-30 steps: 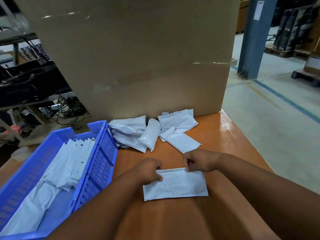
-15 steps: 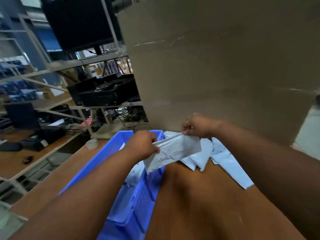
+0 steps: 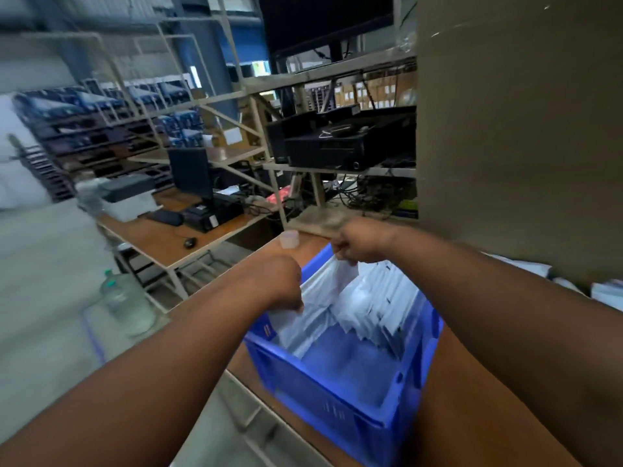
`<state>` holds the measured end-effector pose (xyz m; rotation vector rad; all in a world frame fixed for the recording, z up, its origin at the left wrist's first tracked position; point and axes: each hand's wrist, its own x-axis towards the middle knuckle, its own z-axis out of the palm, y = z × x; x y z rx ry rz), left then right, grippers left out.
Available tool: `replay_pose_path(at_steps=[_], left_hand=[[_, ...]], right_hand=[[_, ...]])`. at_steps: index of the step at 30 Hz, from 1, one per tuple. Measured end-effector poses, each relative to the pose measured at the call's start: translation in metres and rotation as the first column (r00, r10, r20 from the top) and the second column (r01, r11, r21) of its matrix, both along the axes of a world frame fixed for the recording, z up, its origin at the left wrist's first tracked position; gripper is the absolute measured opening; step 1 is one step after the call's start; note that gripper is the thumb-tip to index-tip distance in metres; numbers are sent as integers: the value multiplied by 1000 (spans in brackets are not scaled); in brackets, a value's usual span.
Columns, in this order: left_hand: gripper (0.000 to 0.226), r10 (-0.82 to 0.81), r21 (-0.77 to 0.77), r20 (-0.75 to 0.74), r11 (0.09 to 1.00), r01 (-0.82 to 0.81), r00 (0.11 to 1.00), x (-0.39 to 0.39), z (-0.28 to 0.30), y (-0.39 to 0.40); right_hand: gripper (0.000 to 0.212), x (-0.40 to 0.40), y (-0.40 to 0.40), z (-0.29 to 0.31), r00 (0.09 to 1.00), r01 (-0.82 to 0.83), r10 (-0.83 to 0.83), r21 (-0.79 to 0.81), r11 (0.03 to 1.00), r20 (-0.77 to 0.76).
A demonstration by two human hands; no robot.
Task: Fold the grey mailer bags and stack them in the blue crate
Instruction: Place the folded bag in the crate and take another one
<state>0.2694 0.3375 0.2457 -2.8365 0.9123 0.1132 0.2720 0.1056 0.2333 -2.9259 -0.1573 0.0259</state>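
Both bare forearms reach in from six o'clock toward the middle of the view, wrists bent down over the blue plastic crate (image 3: 340,396). The left hand (image 3: 281,284) is curled, its fingers pinching the near left corner of a folded grey plastic mailer bag (image 3: 323,291); the right hand (image 3: 360,242) at twelve o'clock of the crate pinches the bag's far corner in curled fingers. The bag hangs between them inside the crate's left side, beside a row of folded grey mailer bags (image 3: 384,301) leaning at the crate's two o'clock.

The crate sits on a brown wooden bench (image 3: 462,396). A tall brown cardboard carton (image 3: 519,129) rises at two o'clock. At ten o'clock stand metal shelving (image 3: 236,96), a dark monitor (image 3: 190,171) and a clear water jug (image 3: 126,301) on the floor.

Motion blur smears everything; the fingertips themselves are hard to make out.
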Motion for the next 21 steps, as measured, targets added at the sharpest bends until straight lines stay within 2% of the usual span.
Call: replay_pose_path(at_steps=[4,6,9,13,17,21], left_hand=[[40,19,29,-37,999,-18,999,18,-39,10],[43,63,43,-55,997,-61,996,28,-59,8],[50,105,82,-60,992,-100,993,39,-77,2],[48,115,161,-77,982,-101,990,52,-90,-3],[19,38,264,-10,964,-34,999,58,-104,-4],[28,-1,292,33,956,-8,999,57,-126,-6]], right_hand=[[15,37,17,-37,991,21,0,152,988,-136],[7,50,20,-51,981,45,-10,179,983,-194],[8,64,22,-69,964,65,-18,168,984,-263],[7,78,25,-90,945,103,-30,212,972,-325],[7,90,33,-114,920,120,-38,188,975,-390],[13,100,45,-146,903,116,-41,151,982,-427]])
